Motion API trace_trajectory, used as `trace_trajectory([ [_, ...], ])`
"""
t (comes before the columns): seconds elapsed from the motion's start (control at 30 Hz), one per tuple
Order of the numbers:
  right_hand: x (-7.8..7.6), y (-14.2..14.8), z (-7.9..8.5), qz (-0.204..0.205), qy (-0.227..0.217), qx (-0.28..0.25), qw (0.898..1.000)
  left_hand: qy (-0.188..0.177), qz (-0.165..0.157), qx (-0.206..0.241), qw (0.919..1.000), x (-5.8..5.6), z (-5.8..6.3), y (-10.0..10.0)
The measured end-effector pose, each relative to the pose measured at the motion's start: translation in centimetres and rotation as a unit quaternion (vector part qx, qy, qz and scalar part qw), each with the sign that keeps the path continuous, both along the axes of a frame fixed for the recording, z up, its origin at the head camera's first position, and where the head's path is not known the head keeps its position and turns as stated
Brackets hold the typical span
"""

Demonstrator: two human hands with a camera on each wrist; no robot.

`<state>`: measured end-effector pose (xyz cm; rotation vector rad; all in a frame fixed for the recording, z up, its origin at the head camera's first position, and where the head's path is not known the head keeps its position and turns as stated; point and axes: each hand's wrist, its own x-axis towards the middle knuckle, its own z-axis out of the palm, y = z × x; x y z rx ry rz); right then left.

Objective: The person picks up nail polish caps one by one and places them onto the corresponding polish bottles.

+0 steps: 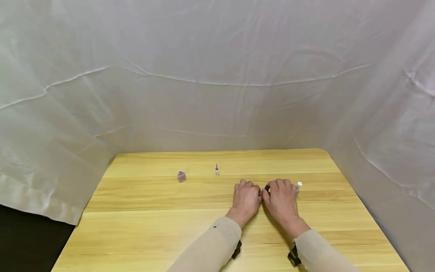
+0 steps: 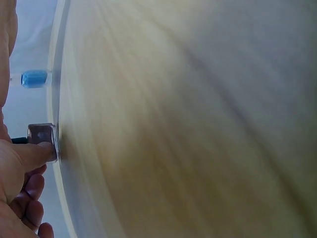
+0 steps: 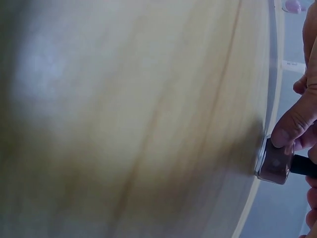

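Near the middle of the table, my left hand (image 1: 247,198) pinches a small nail polish bottle (image 3: 276,162) with dark brownish-purple polish. Its thumb (image 2: 37,154) lies across the bottle's flat side, and the base is right at the tabletop. From the other side, my right hand (image 1: 282,200) grips the bottle's black cap (image 1: 267,187). Cap and bottle are in line, the cap's dark stem end (image 2: 19,141) meeting the neck. Just beyond the right hand stands a blue polish bottle (image 2: 34,78) with a white cap (image 1: 299,184), partly hidden by the fingers in the head view.
At the back left sits a lilac polish bottle (image 1: 181,176) without a cap. To its right a small white cap (image 1: 216,172) stands with its purple brush pointing up. The wood-grain table (image 1: 136,234) is enclosed by pale hanging cloth (image 1: 204,105).
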<state>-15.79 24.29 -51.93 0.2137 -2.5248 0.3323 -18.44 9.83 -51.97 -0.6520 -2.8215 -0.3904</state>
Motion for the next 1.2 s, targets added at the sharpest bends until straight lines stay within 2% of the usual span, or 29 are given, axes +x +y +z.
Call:
trace_trajectory([
  [0.43,0.1,0.1,0.1,-0.006,0.001,-0.003,1.0,-0.013,0.006,-0.001,0.9999,-0.1,0.1,0.3],
  [0.63,0.0,0.0,0.1,-0.009,-0.006,-0.009,1.0,-0.028,0.013,0.002,0.9995,0.0,0.6,-0.3],
  [0.77,-0.1,0.0,0.1,-0.009,-0.004,-0.009,1.0,-0.039,0.015,-0.007,0.9991,0.0,1.1,-1.2],
  [0.93,-0.3,-0.2,0.5,0.001,0.013,-0.006,1.0,-0.04,0.02,0.006,0.999,0.0,1.6,-2.9],
  [1.07,-0.3,-0.9,1.5,0.023,0.051,0.002,0.998,-0.029,0.022,0.018,0.9992,0.2,2.4,-4.8],
  [1.2,-0.5,-2.4,2.7,0.053,0.102,0.012,0.993,-0.023,0.023,0.035,0.9989,0.7,3.9,-7.1],
])
